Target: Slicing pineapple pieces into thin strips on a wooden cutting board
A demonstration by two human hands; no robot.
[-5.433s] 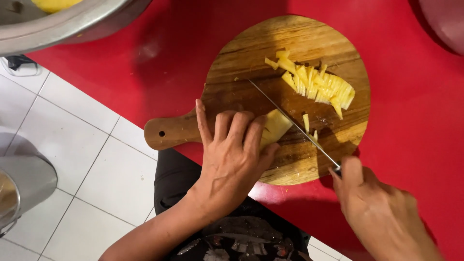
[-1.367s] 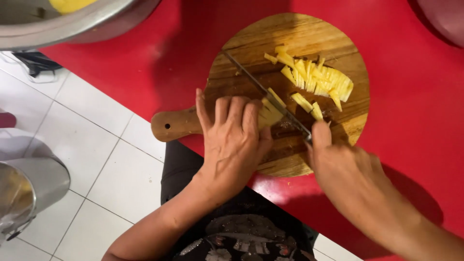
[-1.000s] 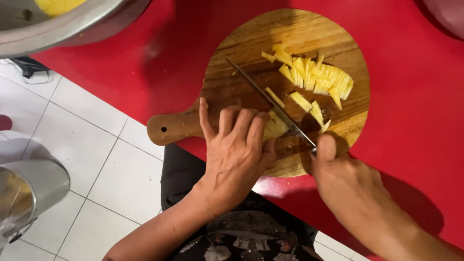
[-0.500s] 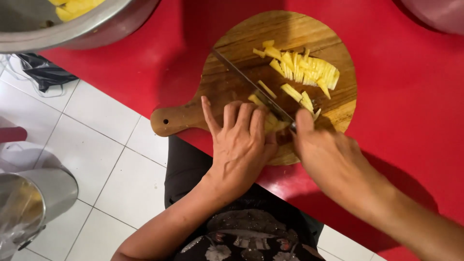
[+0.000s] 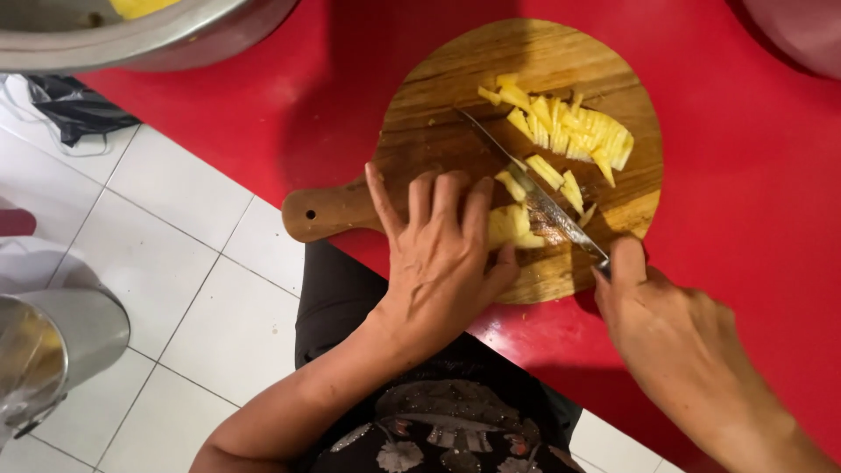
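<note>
Pressing down with fingers spread and curled, the left hand (image 5: 438, 263) pins a pale yellow chunk (image 5: 508, 226) to the round wooden cutting board (image 5: 438, 105), its grip narrow, with the fingertips set on the piece's near side. The right hand (image 5: 674, 342) is closed around the handle of a knife (image 5: 534, 188), forefinger laid forward toward the blade. The blade's long axis runs diagonally across the board, from the right hand at the lower right up to its tip at the upper left, and its edge lies just beside the held chunk, on the side away from the left fingertips. The chunk thus sits between the two hands, touching the left and nearer to it. Beyond the blade, a heap of cut yellow strips (image 5: 574, 131) lies on the far half of the board, a few loose ones close to the steel. The board rests on a red worktop (image 5: 753, 175), its handle pointing left over the edge. At the top left, a metal bowl (image 5: 131, 39) holds more yellow pieces. A steel pot (image 5: 53, 350) stands on the white tiled floor (image 5: 193, 263) below.
</note>
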